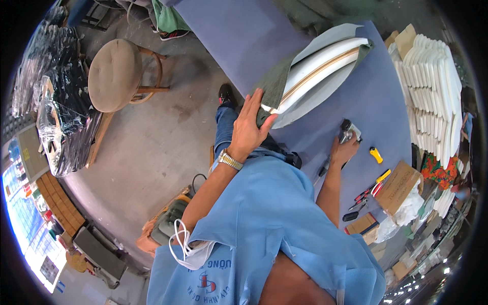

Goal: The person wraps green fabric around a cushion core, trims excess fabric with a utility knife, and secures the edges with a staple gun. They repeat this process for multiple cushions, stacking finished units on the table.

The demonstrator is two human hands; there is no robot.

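Observation:
In front of me, a curved padded panel (317,76) stands on its edge, with white foam either side of a thin wooden layer. Dark green fabric (274,84) wraps its near end, and a pale grey sheet flares out around it. My left hand (249,122) grips the near corner, fingers along the green fabric and thumb across the foam end. To the right, my right hand (345,147) is closed around a silver and black staple gun (348,131) at the table's surface. Part of the tool is hidden by the hand.
The blue-grey table (376,96) carries a yellow cutter (375,155), several hand tools and a cardboard box (398,188). White foam-like pieces (432,96) are stacked beyond its right side. A round padded stool (116,75) and plastic-wrapped dark parts (68,122) stand to the left.

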